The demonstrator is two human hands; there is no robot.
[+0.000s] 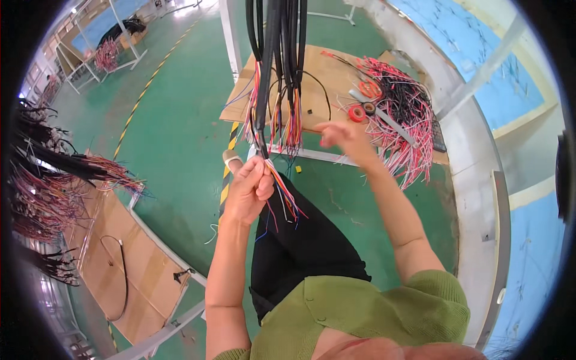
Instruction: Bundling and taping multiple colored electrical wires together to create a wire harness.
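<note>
Pinched a bundle of coloured wires point(285, 191) between thumb and fingers of the left hand point(247, 186), in the air before the near edge of the table point(342, 84), toward its left corner. Gripped it close below a black sleeve point(262, 114), probably for a steady hold on the loose ends. Held the right hand point(345, 139) by the same near edge, fingers loosely spread with nothing visible in their grip. Had more black sleeves point(291, 48) hanging alongside, likely to leave their wires dangling within reach.

Saw brown cardboard over the table, and toward its right edge a heap of red and black wires point(399, 105), partly overhanging. Found a red tape roll point(357, 113) and a dark tape roll point(369, 108) side by side at the heap, perhaps for easy picking up. Noticed beyond a green floor point(174, 114) with a yellow-and-black line point(138, 99); at left, a second table point(144, 252) bearing a black cable point(125, 282); at right, blue boards point(516, 78) along a pale wall.
</note>
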